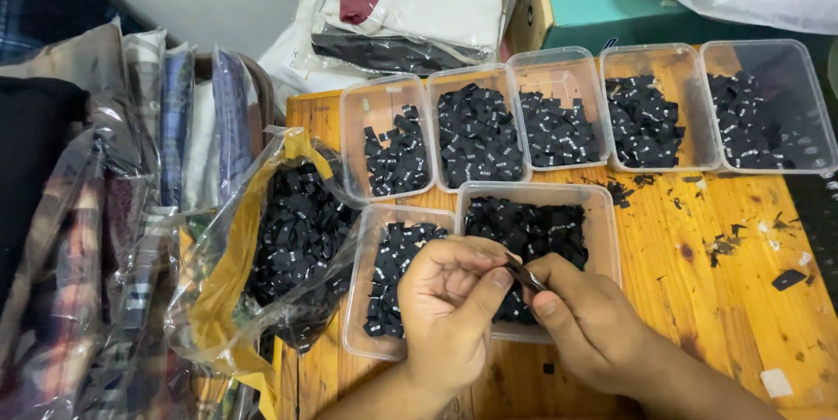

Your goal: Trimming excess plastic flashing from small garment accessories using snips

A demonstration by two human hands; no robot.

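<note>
— What do the hands have?

— The left hand (449, 302) and right hand (587, 320) are both pinched shut on one small black label (524, 276), fingertips meeting over the nearest tub (602, 237).

— How would it handle?

— Light and floppy, I'd judge; thin woven fabric, easy to drop. Best gripped at its ends, as now.

— Around it?

— More labels in the tub beside it (358, 298), a plastic bag (288, 237) of them to the left, then five tubs (611, 106) in a row further back on the worktop (742, 298).
</note>
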